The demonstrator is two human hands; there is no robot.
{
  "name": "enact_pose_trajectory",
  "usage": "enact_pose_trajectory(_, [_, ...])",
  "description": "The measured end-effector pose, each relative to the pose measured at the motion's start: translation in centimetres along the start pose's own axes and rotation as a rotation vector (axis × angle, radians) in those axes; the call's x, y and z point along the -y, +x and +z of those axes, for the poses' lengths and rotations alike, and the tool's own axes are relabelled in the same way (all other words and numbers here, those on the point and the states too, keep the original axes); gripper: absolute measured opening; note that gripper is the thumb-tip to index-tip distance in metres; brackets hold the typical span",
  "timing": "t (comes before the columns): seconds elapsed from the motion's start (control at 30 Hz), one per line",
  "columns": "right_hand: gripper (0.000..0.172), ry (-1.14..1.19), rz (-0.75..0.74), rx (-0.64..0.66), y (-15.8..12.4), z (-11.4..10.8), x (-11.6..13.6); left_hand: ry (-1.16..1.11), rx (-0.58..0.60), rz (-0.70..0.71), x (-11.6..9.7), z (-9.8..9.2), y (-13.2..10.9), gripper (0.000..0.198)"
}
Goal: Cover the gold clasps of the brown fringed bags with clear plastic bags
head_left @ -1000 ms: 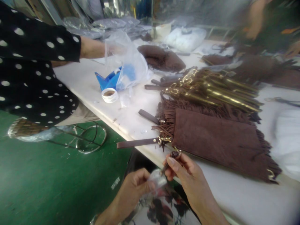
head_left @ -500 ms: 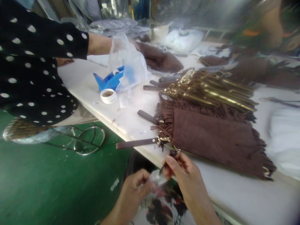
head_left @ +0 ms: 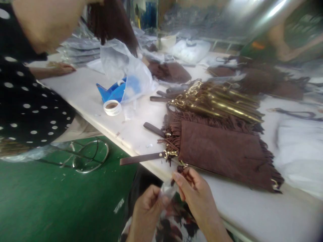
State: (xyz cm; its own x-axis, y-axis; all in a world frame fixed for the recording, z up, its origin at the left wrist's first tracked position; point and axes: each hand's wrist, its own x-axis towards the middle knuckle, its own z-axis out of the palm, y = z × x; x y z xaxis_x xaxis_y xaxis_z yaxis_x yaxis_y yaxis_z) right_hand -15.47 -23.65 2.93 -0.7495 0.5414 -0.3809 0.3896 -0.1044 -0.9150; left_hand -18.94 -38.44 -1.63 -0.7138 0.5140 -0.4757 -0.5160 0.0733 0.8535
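Observation:
My left hand (head_left: 148, 206) pinches a small clear plastic piece (head_left: 169, 190) near the table's front edge. Just right of it, my right hand (head_left: 193, 191) is closed on a dark pull tab (head_left: 180, 168) that hangs from the zipper end of a brown fringed pouch (head_left: 219, 148). Part of the tab is hidden by my fingers and the plastic. The pouch lies flat on the white table (head_left: 136, 131). A brown wrist strap (head_left: 141, 158) with a gold clasp extends left from it, over the table edge.
Behind the pouch are stacked pouches with gold zippers (head_left: 222, 102). A tape roll (head_left: 112, 107), a blue dispenser (head_left: 113, 91) and a plastic bag (head_left: 126, 70) stand back left. A person in a dotted top (head_left: 32, 104) is at left; a stool (head_left: 91, 156) stands below.
The other person has lifted a brown fringed item at the upper left and leaned in. The plastic in my left hand now covers more of the tab's lower end. The view has shifted slightly.

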Motion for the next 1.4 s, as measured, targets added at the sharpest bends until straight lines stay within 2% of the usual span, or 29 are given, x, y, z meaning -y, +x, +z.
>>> enact_pose_trajectory(0.17, [0.035, -0.117, -0.026, 0.038, -0.3, -0.8, 0.1, -0.061, 0.018, 0.024, 0.0, 1.7, 0.5, 0.032])
enact_pose_trajectory(0.27, [0.035, -0.100, 0.004, 0.077, -0.9, -1.7, -0.4, -0.077, 0.024, 0.005, -0.4, 2.4, 0.6, 0.033])
enact_pose_trajectory(0.4, [0.045, -0.076, 0.044, 0.034, -2.0, -2.8, -1.0, -0.043, 0.003, -0.036, -0.9, 2.8, 0.8, 0.035])
enact_pose_trajectory(0.57, [0.032, -0.178, 0.044, 0.100, -2.4, -3.2, -0.9, -0.091, 0.017, -0.046, -0.3, 3.2, 1.3, 0.038])
enact_pose_trajectory(0.73, [0.032, -0.206, 0.047, 0.100, -1.6, -3.0, -0.4, -0.071, 0.058, -0.041, -0.7, 3.4, 1.8, 0.041])
enact_pose_trajectory(0.93, [0.036, -0.263, 0.052, 0.064, -0.9, -3.3, -0.3, -0.016, 0.076, 0.076, -2.8, 3.4, 1.5, 0.035])
enact_pose_trajectory(1.1, [0.033, -0.295, 0.043, 0.055, -0.7, -3.3, 0.1, 0.347, -0.030, 0.239, -4.1, 2.9, 1.8, 0.038])
enact_pose_trajectory(1.27, [0.033, -0.317, 0.020, 0.018, -0.8, -3.0, 0.5, 0.541, 0.103, 0.422, -5.8, 2.6, 3.1, 0.035])
enact_pose_trajectory(1.4, [0.034, -0.317, 0.017, 0.033, -1.0, -3.1, 0.3, 0.577, 0.201, 0.407, -7.1, 2.6, 3.2, 0.046])
